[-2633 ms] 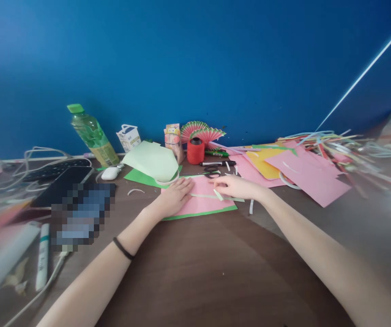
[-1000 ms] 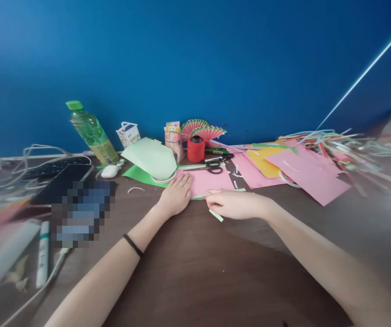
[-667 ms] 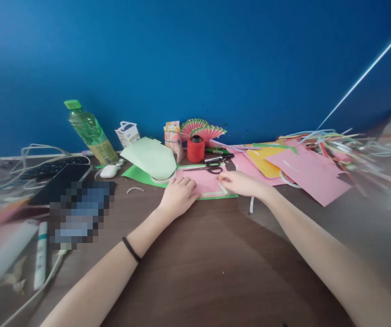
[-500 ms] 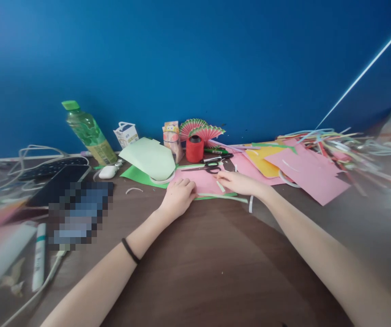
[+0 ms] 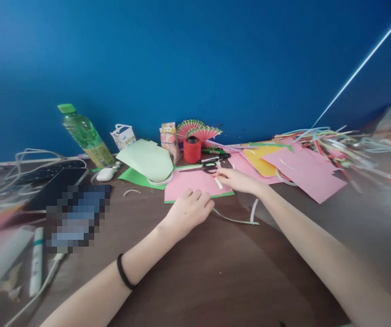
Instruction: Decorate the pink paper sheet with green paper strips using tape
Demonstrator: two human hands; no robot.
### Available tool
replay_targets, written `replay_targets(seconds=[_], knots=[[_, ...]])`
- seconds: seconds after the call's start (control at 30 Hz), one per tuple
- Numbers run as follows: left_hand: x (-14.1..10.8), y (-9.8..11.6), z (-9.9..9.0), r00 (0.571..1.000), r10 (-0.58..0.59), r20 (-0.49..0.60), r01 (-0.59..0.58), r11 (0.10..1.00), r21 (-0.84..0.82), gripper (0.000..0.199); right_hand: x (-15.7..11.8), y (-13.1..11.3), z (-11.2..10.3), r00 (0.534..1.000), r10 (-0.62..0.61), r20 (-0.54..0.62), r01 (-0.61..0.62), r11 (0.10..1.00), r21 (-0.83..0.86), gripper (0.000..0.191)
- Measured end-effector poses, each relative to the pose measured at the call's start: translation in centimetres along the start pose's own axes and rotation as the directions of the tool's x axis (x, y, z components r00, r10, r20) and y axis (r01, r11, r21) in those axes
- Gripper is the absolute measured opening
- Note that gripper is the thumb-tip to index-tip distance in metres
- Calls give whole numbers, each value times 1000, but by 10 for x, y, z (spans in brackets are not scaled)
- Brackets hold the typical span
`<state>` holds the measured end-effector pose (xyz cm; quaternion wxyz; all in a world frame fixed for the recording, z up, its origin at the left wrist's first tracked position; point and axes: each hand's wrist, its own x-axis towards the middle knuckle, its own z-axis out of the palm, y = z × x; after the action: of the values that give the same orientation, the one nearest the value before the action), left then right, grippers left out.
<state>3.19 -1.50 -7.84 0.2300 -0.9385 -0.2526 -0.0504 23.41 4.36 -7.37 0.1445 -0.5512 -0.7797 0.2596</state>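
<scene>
My left hand (image 5: 192, 210) is closed, with a narrow pale green paper strip (image 5: 238, 221) trailing out to the right from its fingertips. It is in front of a pink paper sheet with a green border (image 5: 185, 182). On that sheet lies a pair of black scissors (image 5: 195, 169), blades pointing left. The fingertips of my right hand (image 5: 234, 180) are drawn together at the scissors' handles. Just under those fingers is a short pale paper scrap (image 5: 218, 183). A white strip (image 5: 254, 210) rests beneath my right wrist.
Behind the sheet stand a red spool (image 5: 192, 152), folded paper fans (image 5: 204, 132) and pens. Pale green paper (image 5: 146, 159) and a green bottle (image 5: 88, 138) are to the left, with phones and cables. Pink paper (image 5: 309, 175) and many thin strips (image 5: 332, 141) cover the right.
My left hand has drawn back toward me and slightly right, pulling the pale green strip off the sheet's near edge. My right hand stays by the scissors' handles.
</scene>
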Motion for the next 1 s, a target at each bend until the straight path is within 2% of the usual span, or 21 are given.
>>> replay_targets(seconds=[0.13,0.27,0.33,0.47,0.53,0.63,0.7,0.73,0.83,0.87,0.93,1.0], knots=[[0,1,0,995,20,98,-18,999,-28,21,-2,-3,-1,1000,2,-14,-2,1000,-28,34],[-3,-4,-3,980,18,197,8,991,-131,15,-8,-9,-13,998,12,-61,-16,998,-67,21],[-4,-7,-11,968,-18,250,66,980,-186,14,-12,-11,-23,998,61,2,-61,998,18,16],[-5,-7,-31,921,-102,377,200,952,-231,18,-22,-12,-38,968,113,223,-179,936,302,13],[-6,2,-38,893,-147,425,264,937,-231,23,-31,-11,-38,915,126,383,-277,887,370,15],[-8,25,-39,901,-144,409,290,901,-323,44,-51,-7,-33,753,72,654,-424,813,399,21],[-10,42,-35,892,-130,433,304,881,-363,57,-66,2,-28,667,65,742,-510,766,392,23],[-10,49,-32,882,-116,457,311,873,-377,59,-73,7,-27,649,84,756,-543,748,383,24],[-10,62,-26,868,-152,473,345,869,-354,63,-89,29,-29,692,147,707,-572,709,412,26],[-10,63,-25,870,-169,463,350,873,-339,63,-92,37,-32,722,158,674,-568,691,447,26],[-9,64,-22,880,-204,429,354,883,-307,60,-92,51,-39,800,226,555,-533,692,486,23],[-8,64,-20,892,-232,387,353,893,-279,58,-88,62,-48,863,356,357,-495,737,461,19]])
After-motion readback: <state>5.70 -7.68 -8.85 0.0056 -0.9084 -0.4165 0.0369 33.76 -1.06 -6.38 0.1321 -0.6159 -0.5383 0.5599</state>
